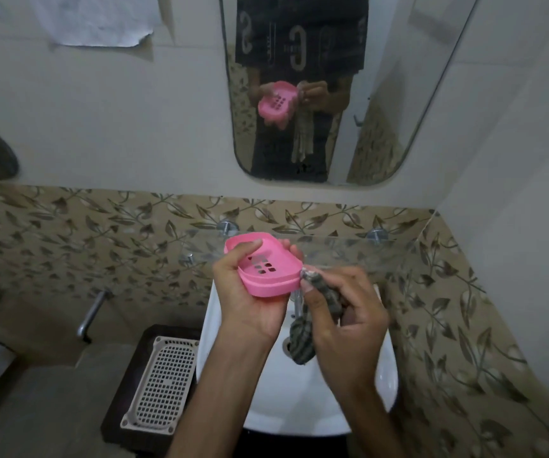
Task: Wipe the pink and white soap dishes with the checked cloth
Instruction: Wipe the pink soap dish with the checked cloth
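Over the white basin [302, 404], left hand [250, 292] palm up, cradling the pink soap dish [264, 267] from below, thumb hooked over its far rim, dish tilted toward the camera. Right hand [345, 309] closed around the bunched checked cloth [316, 292], pressing its tip against the dish's right corner, loose end hanging. White soap dish [160, 381] down on the dark stand [127, 391] left of the basin

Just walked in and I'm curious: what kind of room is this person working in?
Most likely a small bathroom. A white washbasin sits below a wall mirror, with a glass shelf between them, and leaf-patterned tiles line the walls.
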